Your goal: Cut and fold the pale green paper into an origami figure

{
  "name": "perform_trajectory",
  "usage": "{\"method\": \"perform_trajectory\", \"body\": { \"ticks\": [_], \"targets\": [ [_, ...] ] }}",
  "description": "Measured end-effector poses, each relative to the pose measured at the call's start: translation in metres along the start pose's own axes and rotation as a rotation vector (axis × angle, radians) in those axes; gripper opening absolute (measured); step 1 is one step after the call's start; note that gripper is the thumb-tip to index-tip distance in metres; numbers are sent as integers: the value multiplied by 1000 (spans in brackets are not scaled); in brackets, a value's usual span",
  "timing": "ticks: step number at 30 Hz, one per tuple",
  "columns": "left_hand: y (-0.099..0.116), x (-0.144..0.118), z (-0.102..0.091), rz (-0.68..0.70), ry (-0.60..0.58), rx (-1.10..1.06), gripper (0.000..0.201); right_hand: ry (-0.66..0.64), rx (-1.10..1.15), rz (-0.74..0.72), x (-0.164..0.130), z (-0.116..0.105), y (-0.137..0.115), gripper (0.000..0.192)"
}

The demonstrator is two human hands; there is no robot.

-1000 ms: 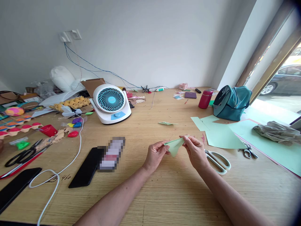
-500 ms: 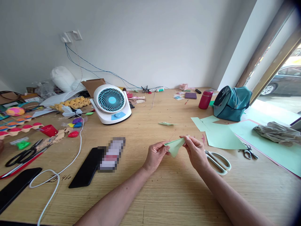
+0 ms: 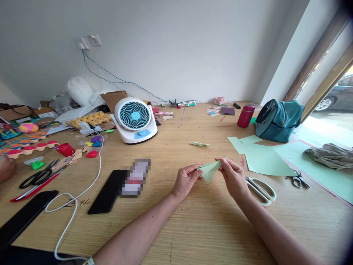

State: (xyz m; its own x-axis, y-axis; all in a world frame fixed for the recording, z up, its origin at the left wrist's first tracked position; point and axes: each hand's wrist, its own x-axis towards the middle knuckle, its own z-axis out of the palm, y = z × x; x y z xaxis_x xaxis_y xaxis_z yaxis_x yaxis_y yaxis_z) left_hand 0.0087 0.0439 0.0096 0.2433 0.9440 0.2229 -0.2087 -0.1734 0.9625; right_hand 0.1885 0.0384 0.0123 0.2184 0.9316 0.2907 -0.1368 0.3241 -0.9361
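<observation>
A folded green paper (image 3: 210, 172) is held up above the table (image 3: 193, 228), in front of the fan (image 3: 135, 117) and to its right. The left hand (image 3: 186, 182) pinches the paper's left end between thumb and fingers. The right hand (image 3: 233, 178) pinches its upper right end the same way, and a loose flap hangs down between the two hands.

Also right of the fan and nearer the person, the white-handled scissors (image 3: 261, 190) lie beside the right wrist, partly hidden by it. A small piece of folded paper (image 3: 200, 144) lies to the right of the fan, just a little nearer the person. Farther right of the fan are flat sheets of green paper (image 3: 268, 162), a small metal tool (image 3: 297, 180), a red bottle (image 3: 246, 116), a teal bag (image 3: 279, 121) and a crumpled cloth (image 3: 329, 156).

Straight in front of the fan, a black phone (image 3: 107, 191) lies against an oblong thing (image 3: 135, 178) too blurred to make out. Left of the fan are a yellow egg tray (image 3: 89, 120), a red cup (image 3: 65, 149) and black scissors (image 3: 38, 178). Farthest left of the fan, another person's hand (image 3: 7, 168) shows at the edge; I cannot tell whether it holds anything.
</observation>
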Motion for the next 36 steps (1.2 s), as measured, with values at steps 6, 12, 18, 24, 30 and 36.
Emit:
{"method": "perform_trajectory", "body": {
  "ticks": [6, 12, 18, 24, 30, 36],
  "targets": [
    [0, 0, 0, 14, -4, 9, 40, -22, 44, 11, 0, 0, -2, 22],
    [-2, 1, -1, 39, -22, 5, 34, -26, 64, 11, 1, -1, -2, 20],
    [-1, 2, -2, 39, -3, 58, 36, -35, 66, 4, 1, -1, -3, 19],
    [-2, 2, -3, 45, -1, 75, 38, -41, 54, -10, 1, -1, -2, 19],
    [0, 1, -3, 37, -6, 78, 38, -53, 41, -14, 1, -4, -1, 17],
    [1, 2, -3, 51, -19, 78, 34, -66, 31, -26, 1, -4, -2, 17]
  ]
}}
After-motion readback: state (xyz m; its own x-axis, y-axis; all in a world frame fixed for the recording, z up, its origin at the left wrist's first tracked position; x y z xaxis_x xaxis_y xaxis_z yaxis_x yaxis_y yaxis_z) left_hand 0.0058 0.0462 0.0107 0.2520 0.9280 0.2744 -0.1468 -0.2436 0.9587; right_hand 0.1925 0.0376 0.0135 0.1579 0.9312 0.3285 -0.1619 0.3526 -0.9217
